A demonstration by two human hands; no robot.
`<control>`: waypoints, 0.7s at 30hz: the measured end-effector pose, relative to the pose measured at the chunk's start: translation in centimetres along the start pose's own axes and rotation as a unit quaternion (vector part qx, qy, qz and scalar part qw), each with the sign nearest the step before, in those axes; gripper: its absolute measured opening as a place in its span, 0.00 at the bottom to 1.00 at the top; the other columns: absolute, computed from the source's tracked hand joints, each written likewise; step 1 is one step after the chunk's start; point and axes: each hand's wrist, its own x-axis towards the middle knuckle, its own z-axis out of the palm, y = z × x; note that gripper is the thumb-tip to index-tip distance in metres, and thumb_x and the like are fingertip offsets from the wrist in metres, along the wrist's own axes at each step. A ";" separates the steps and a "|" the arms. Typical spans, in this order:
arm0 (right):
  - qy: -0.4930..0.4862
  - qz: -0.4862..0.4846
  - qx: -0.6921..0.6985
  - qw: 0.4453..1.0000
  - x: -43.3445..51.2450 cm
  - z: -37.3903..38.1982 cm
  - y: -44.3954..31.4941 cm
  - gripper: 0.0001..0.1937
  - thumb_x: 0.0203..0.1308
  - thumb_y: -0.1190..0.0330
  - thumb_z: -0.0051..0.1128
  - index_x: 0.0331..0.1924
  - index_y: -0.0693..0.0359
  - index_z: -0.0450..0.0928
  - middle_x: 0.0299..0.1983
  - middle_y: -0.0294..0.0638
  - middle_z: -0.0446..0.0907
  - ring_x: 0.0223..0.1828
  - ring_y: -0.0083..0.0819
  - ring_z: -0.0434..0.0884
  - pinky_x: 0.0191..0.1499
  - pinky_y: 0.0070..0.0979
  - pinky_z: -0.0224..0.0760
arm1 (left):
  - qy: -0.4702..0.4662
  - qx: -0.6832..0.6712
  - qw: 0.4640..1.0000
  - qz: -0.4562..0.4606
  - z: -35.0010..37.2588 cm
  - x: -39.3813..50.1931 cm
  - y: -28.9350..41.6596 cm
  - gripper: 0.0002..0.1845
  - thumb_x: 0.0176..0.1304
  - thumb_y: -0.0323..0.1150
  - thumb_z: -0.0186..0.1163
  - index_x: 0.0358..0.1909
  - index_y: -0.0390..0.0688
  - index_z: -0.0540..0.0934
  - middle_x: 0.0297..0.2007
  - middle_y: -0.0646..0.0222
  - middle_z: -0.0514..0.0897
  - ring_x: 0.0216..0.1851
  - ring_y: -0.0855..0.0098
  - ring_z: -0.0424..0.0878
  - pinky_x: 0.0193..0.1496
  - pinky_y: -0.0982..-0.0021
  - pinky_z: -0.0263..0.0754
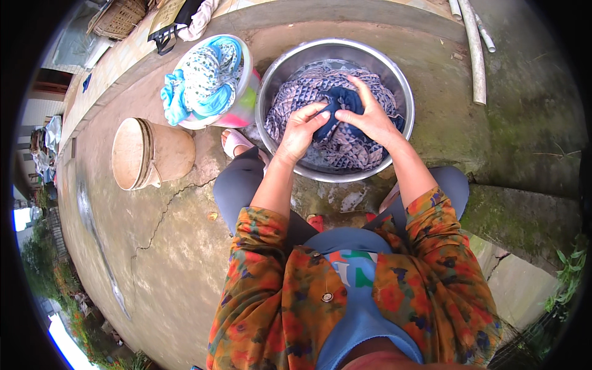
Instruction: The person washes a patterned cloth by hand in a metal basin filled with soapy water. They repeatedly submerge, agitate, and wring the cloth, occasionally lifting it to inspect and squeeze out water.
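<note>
A wide metal basin [404, 83] stands on the ground in front of me, with soapy water inside. Wet fabric with a triangle pattern [296, 97] fills much of it. Above this fabric, both hands grip a bunched dark blue cloth part [344, 99]. My left hand [303, 129] pinches it from the left between thumb and fingers. From the right, my right hand [372, 113] holds it, thumb close to the left hand's fingertips and index finger raised along its far side. Whether the dark blue part belongs to the patterned fabric, I cannot tell.
Left of the basin, a colourful bucket [249, 88] holds white and light blue patterned fabric [203, 78]. An empty beige plastic bucket [171, 150] lies on its side nearer me. Pipes [476, 60] lie at the upper right. A black-handled bag [169, 23] is beyond a low ledge.
</note>
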 end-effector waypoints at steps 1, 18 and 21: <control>-0.034 -0.035 0.030 0.998 -0.1 0.5 -0.2 0.51 0.52 0.59 0.78 0.77 0.60 0.56 0.75 0.53 0.63 0.77 0.42 0.62 0.77 0.36 0.53 | -0.008 0.013 1.000 -0.014 0.2 -0.1 0.2 0.11 0.69 0.26 0.64 0.50 0.37 0.85 0.42 0.74 0.87 0.41 0.83 0.81 0.50 0.78 0.76; 0.123 0.005 0.104 0.987 -1.4 0.8 -3.1 0.09 0.65 0.65 0.68 0.38 0.64 0.86 0.22 0.23 0.75 0.25 0.11 0.69 0.26 0.17 0.61 | -0.011 0.108 0.993 -0.045 -3.3 0.1 -4.9 0.09 0.60 0.19 0.68 0.42 0.40 0.83 0.35 0.82 0.81 0.37 0.85 0.75 0.43 0.79 0.72; 0.144 -0.003 0.192 0.971 -1.6 -0.3 -5.0 0.09 0.65 0.66 0.69 0.41 0.63 0.87 0.25 0.23 0.77 0.25 0.10 0.70 0.27 0.16 0.62 | 0.074 0.313 0.946 -0.034 -4.0 0.5 -6.6 0.12 0.56 0.31 0.71 0.41 0.39 0.83 0.29 0.67 0.85 0.32 0.74 0.83 0.39 0.70 0.76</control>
